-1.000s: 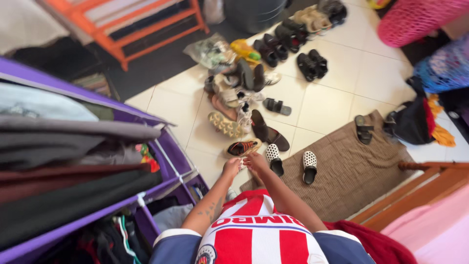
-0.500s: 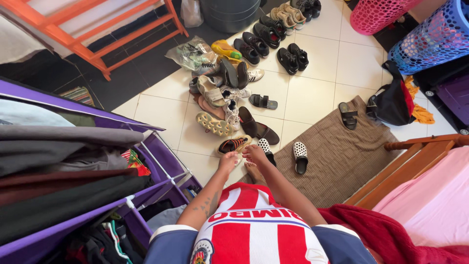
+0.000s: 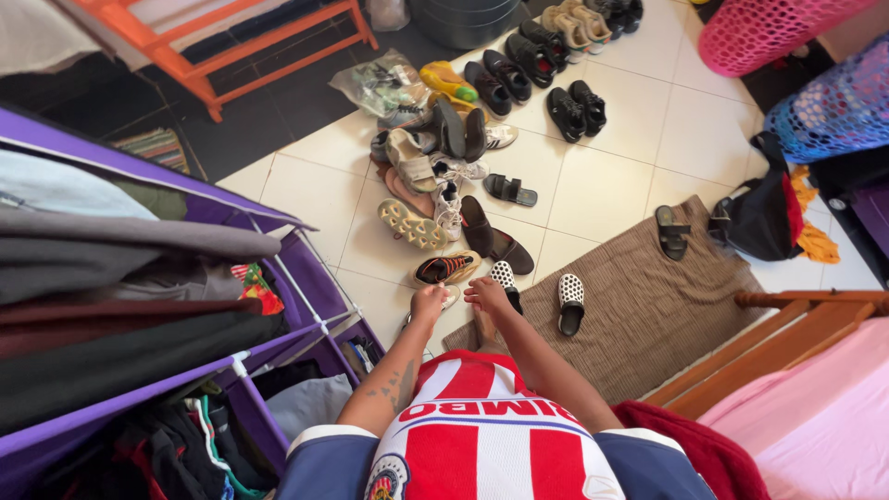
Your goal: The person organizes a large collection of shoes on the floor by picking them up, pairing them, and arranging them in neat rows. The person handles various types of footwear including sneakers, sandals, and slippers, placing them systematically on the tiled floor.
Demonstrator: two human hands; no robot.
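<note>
I'm sorting the shoe heap beside the brown mat point(image 3: 648, 306). My left hand point(image 3: 429, 303) and right hand point(image 3: 487, 294) hover loosely curled, holding nothing, just this side of the black-and-orange sneaker point(image 3: 446, 268).

Purple fabric wardrobe point(image 3: 278, 278), brown mat point(image 3: 648, 306), pink basket point(image 3: 769, 32), black bag point(image 3: 755, 218), orange rack point(image 3: 231, 56)

shoes point(image 3: 463, 157) beyond hands, wardrobe point(image 3: 139, 306) left
</note>
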